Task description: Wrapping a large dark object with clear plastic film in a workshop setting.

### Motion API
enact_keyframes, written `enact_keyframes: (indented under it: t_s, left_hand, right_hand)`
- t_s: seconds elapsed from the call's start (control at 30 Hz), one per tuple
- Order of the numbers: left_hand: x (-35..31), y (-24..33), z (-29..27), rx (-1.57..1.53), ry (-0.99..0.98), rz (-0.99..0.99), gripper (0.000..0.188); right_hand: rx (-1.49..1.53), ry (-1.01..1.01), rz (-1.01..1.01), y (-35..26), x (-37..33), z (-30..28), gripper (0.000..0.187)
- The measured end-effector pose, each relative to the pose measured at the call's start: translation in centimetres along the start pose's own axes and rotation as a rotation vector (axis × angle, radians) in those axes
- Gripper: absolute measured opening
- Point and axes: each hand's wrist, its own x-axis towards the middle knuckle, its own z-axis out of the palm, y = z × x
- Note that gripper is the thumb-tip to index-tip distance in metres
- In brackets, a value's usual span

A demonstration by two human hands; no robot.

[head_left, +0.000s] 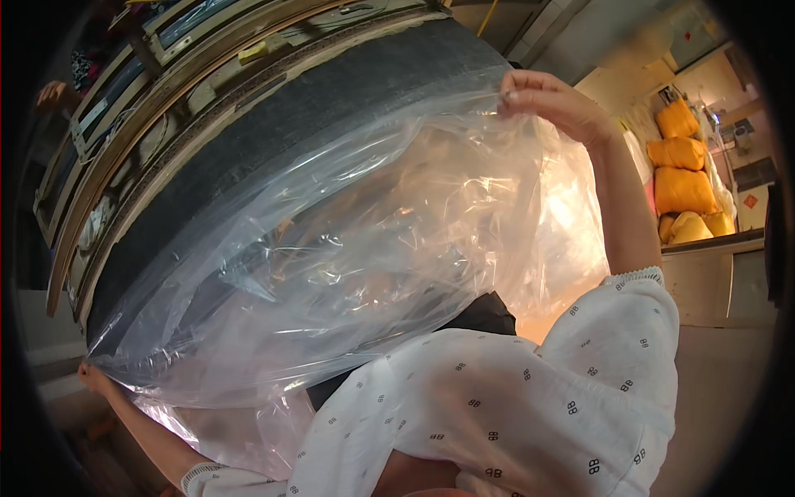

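While both hands pinch the clear plastic bag (348, 248), keep it stretched. The left hand (95, 379) grips its lower corner. The right hand (546, 103) grips its top edge.

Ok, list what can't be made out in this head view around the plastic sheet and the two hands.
- Left hand: only its knuckles show at the clear plastic sheet; the grip is hidden by the crumpled edge.
- Right hand: fingertips pinch the sheet, pads hidden behind the fingers.
- Dark padded panel: lower part veiled by the sheet.
- Orange bundles: too small and overexposed to identify.
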Motion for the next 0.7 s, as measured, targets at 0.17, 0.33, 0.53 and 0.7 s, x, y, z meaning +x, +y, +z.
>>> enact_keyframes:
  t_s: [0.17,0.33,0.53,0.7]
  left_hand:
    - [-1.5,1.3,-1.0,0.045,0.093,0.083,0.034]
    - [-2.7,2.6,-0.8,0.035,0.121,0.066,0.038]
    - [-2.7,0.5,-8.7,-0.130,0.082,-0.054,0.037]
    - [-4.3,0.3,-18.1,-0.677,-0.176,-0.397,0.043]
  right_hand:
    - [0.175,0.223,-0.016,0.5,1.8,-0.1,0.012]
    - [-0.152,0.447,-0.136,3.2,4.1,0.2,0.015]
    - [-0.687,0.545,-0.326,8.2,7.6,2.0,0.016]
    - [-0.319,0.474,-0.214,8.5,7.6,2.0,0.018]
